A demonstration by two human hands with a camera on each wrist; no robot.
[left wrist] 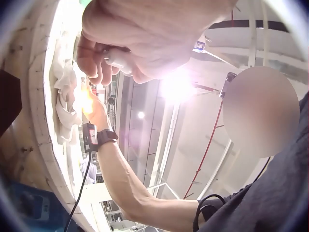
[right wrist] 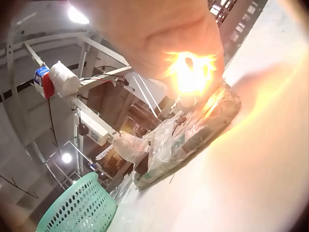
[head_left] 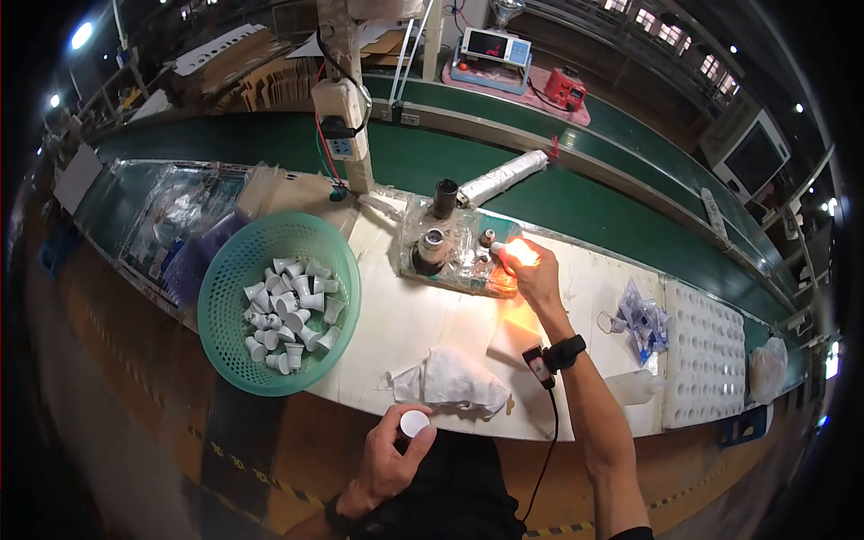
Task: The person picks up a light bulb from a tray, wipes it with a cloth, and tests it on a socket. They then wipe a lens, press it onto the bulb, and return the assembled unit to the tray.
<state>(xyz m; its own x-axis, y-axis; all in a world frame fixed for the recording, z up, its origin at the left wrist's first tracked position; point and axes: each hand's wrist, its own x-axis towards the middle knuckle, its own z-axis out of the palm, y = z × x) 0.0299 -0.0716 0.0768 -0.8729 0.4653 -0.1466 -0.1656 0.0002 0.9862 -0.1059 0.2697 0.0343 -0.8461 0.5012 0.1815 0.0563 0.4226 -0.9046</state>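
Note:
Near the table's front edge, my left hand point(head_left: 389, 461) holds a small white cup-shaped bulb piece point(head_left: 414, 423), its round white face turned up. In the left wrist view this piece point(left wrist: 119, 61) pokes out from under the curled fingers. At the far side of the table my right hand point(head_left: 540, 281) grips a brightly glowing bulb point(head_left: 522, 253) over the right end of a plastic-wrapped board point(head_left: 468, 283). Glare hides the bulb's outline and part of the fingers. Upright sockets point(head_left: 433, 241) stand on that board, left of the right hand.
A green perforated basket point(head_left: 216, 270) with several white cup-shaped pieces point(head_left: 292, 306) stands at left. A white cloth point(head_left: 450, 380) lies in front of the board. To the right are crumpled plastic packets point(head_left: 643, 319) and a white tray with round hollows point(head_left: 706, 355). A meter point(head_left: 493, 49) stands behind.

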